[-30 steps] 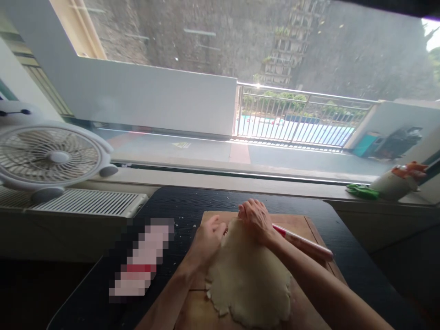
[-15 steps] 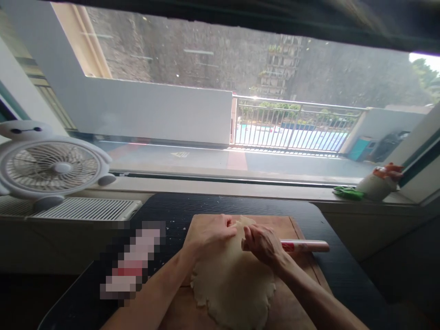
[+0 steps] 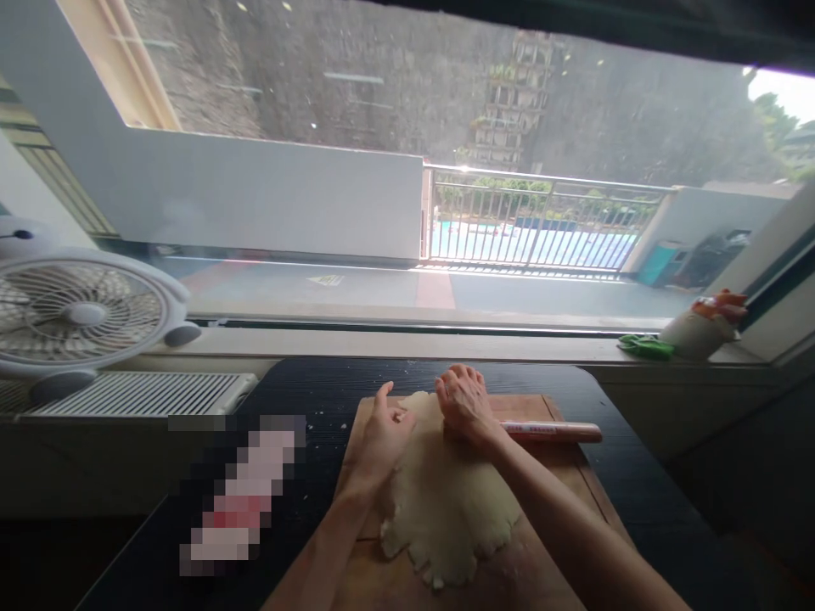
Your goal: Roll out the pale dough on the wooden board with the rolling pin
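Observation:
A thin pale sheet of dough with a ragged front edge lies on a wooden cutting board. My left hand is at the dough's upper left edge, one finger stretched up and the others loosely curled; nothing shows in its grasp. Across the dough's upper part, my right hand is wrapped over the left end of a rolling pin, its fingers reaching over the far side. The pin's other end sticks out to the right, past the board's side. My palm hides the gripped end.
The board lies on a dark table with flour specks on it. Left of the board is a blurred-out pinkish item. A white fan stands at the left, and a pot with a green cloth sits on the windowsill.
My right hand has moved forward and flattened over the rolling pin, which has shifted slightly away. My left hand has drawn back leftward, its fingers spreading. The dough has moved right in view.

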### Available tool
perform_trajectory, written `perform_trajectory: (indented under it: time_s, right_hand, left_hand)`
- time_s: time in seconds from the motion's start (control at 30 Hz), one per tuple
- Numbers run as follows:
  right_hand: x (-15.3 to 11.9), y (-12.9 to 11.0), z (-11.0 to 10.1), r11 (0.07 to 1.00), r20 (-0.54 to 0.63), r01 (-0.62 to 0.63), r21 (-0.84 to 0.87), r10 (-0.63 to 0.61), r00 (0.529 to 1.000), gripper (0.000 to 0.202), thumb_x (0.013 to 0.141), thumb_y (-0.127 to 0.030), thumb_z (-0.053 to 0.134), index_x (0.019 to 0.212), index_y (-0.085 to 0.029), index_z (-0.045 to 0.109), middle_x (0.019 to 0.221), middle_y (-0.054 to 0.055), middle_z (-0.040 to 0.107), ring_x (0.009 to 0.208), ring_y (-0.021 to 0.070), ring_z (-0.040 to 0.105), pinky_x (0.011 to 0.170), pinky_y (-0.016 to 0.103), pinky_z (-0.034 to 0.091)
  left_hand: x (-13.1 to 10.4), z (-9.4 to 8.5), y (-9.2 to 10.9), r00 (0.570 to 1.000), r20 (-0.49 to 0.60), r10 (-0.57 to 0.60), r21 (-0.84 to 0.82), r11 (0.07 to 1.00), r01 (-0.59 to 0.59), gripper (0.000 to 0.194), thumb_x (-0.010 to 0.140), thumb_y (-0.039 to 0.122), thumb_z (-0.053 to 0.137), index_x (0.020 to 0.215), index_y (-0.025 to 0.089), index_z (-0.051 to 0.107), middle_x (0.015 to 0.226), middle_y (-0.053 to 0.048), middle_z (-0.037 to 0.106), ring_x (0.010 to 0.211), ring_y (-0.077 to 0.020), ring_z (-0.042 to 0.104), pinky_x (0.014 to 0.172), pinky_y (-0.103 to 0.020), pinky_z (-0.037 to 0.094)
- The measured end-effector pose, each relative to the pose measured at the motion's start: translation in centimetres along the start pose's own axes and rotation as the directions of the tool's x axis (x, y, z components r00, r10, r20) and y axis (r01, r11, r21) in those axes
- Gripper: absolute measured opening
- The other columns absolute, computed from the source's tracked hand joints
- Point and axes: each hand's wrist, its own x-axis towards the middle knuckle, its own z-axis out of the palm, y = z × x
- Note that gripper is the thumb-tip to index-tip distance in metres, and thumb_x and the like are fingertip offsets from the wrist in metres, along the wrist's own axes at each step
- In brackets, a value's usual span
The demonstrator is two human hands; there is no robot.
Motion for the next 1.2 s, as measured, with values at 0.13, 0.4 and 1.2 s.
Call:
perform_trajectory:
  time_s: [0.13, 0.4, 1.2]
  right_hand:
    - [-0.4, 0.2, 0.2, 0.998, 0.014, 0.064, 0.019, -0.064, 0.998, 0.029, 0.095, -0.035, 0.030, 0.094, -0.024, 0.057, 0.104, 0.006, 0.055, 0.103, 0.0202, 0.044, 0.091, 0.035, 0.030]
    - [2.4, 0.5, 0.9, 1.000, -0.089, -0.027, -0.003, 0.026, 0.996, 0.028, 0.094, -0.030, 0.031, 0.100, -0.019, 0.057, 0.106, 0.009, 0.054, 0.103, 0.0212, 0.043, 0.097, 0.039, 0.024]
    - [2.1, -0.9, 2.0, 0.997, -0.008, 0.083, -0.003, -0.083, 0.997, 0.034, 0.090, -0.044, 0.040, 0.100, -0.016, 0.058, 0.108, 0.012, 0.057, 0.115, 0.0256, 0.039, 0.100, 0.042, 0.027]
  left_hand:
    - [-0.2, 0.8, -1.2, 0.996, -0.071, 0.054, -0.050, 0.997, -0.057, 0.065, 0.077, 0.026, 0.057, 0.136, 0.022, 0.031, 0.090, -0.005, 0.064, 0.082, -0.0159, 0.065, 0.069, -0.026, 0.051]
    - [-1.1, 1.1, -1.1, 0.989, -0.094, 0.116, -0.016, 0.993, -0.118, 0.054, 0.079, 0.028, 0.054, 0.131, 0.021, 0.039, 0.093, -0.004, 0.061, 0.081, -0.0148, 0.064, 0.076, -0.029, 0.051]
    - [-1.2, 1.4, -1.5, 0.989, -0.097, 0.112, 0.031, 0.993, -0.110, 0.052, 0.080, 0.025, 0.052, 0.130, 0.021, 0.039, 0.096, -0.006, 0.063, 0.088, -0.0166, 0.063, 0.077, -0.030, 0.052]
